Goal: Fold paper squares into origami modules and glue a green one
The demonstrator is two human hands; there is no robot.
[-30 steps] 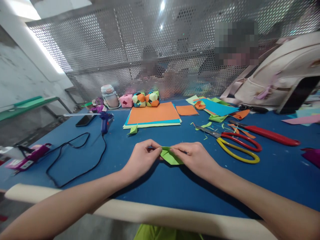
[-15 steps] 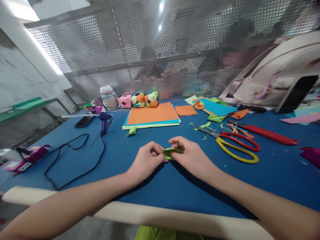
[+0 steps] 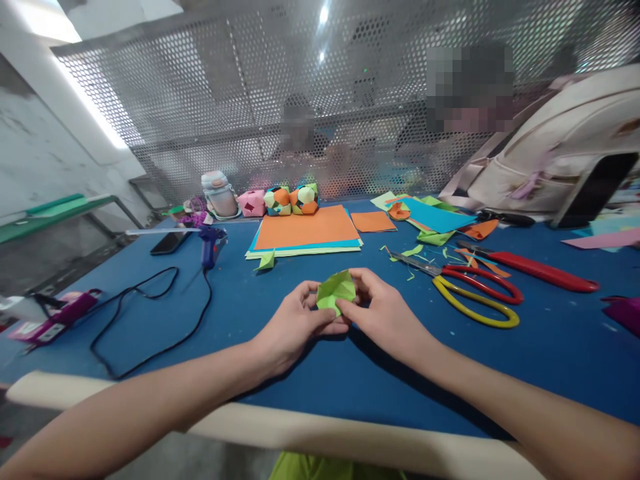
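- Pinching creased green paper (image 3: 338, 288) between your left hand (image 3: 286, 327), at its 8 o'clock, and right hand (image 3: 386, 308), at its 4.
- Both clamped on it, close together; it tilts up above the counter (image 3: 320, 383), near you.
- From it you've got scissors (image 3: 440, 271) at 3 o'clock, glue gun (image 3: 209, 249) at 10, orange-topped paper stack (image 3: 306, 228) at 11.

A perforated metal screen (image 3: 190, 87) spanned the upper part of the frame. At upper right stood a cream backpack (image 3: 555, 157), a tilted black phone (image 3: 597, 190) before it. Left of centre, a pale bottle (image 3: 219, 195) stood beyond a blue glue gun (image 3: 210, 248). Toward the lower left lay a magenta power strip (image 3: 59, 317).
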